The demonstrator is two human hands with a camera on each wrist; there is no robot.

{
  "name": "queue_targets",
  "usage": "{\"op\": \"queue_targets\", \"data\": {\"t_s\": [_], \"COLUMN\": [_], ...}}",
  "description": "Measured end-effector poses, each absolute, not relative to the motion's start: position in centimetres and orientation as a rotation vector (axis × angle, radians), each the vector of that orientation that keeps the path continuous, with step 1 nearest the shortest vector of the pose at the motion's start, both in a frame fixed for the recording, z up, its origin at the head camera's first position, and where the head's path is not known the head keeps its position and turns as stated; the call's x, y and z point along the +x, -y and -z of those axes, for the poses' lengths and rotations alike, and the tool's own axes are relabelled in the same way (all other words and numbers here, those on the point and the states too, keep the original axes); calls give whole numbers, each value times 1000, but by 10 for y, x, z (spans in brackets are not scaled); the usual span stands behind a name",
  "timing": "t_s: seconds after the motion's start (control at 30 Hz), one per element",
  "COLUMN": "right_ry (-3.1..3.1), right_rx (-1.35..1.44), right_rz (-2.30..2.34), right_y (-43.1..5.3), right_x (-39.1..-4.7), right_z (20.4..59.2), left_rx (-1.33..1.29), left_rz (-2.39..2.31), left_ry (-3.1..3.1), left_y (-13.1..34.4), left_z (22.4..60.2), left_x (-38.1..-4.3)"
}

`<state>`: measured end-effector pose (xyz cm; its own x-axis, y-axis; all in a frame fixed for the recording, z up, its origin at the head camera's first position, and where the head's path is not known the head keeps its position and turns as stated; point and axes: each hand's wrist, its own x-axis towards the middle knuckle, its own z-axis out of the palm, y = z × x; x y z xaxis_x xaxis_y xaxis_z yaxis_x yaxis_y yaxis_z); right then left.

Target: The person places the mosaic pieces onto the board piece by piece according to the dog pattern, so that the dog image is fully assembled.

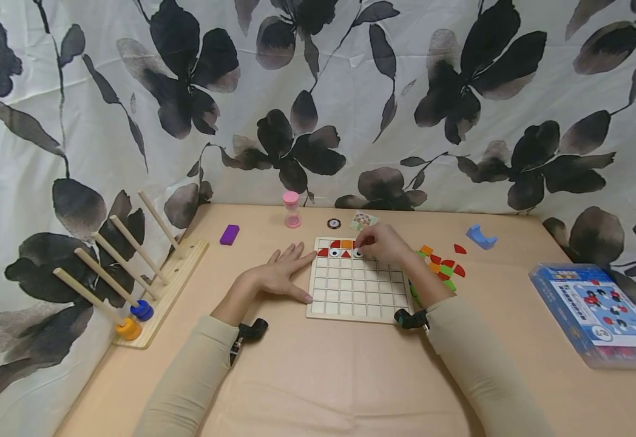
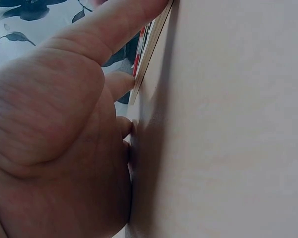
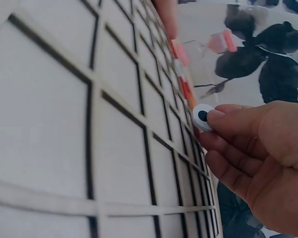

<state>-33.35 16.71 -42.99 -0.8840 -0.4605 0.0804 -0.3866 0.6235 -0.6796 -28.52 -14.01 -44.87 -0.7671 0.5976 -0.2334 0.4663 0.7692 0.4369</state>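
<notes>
A white grid board (image 1: 357,298) lies on the table, its top rows partly filled with red, orange and white pieces. My left hand (image 1: 281,274) rests flat with spread fingers, thumb and index finger at the board's left edge. Between thumb and fingers, my right hand (image 1: 386,244) pinches a round white eye piece (image 3: 198,119) with a black pupil, over the upper part of the grid. Another eye piece (image 1: 334,253) sits in the second row, with a red triangle (image 1: 346,254) to its right. Right of the board, loose red, orange and green pieces (image 1: 446,271) lie partly behind the right forearm.
A wooden peg rack (image 1: 184,267) with blue and orange rings stands at left. Behind the board are a purple block (image 1: 229,235), a pink sand timer (image 1: 292,212), a black-and-white disc (image 1: 334,223) and a picture card (image 1: 364,220). At right lie a blue curved block (image 1: 480,237) and a boxed set (image 1: 602,315).
</notes>
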Motion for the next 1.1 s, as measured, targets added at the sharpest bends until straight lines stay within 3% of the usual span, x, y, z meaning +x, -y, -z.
{"op": "queue_targets", "data": {"t_s": [0.6,0.87,1.1], "right_ry": [-2828,-2877,-3017], "right_rx": [-665,-813,-643], "right_rz": [961,1036,1102], "right_y": [-164,-198,-251], "right_x": [-325,-301,-287], "right_z": [433,415,404], "left_rx": [830,829,852], "left_rz": [-500,-483,-493], "left_ry": [-2591,-2599,-2608], "left_y": [142,144,144], "left_z": [450,451,451], "left_x": [-285,-283,-283]}}
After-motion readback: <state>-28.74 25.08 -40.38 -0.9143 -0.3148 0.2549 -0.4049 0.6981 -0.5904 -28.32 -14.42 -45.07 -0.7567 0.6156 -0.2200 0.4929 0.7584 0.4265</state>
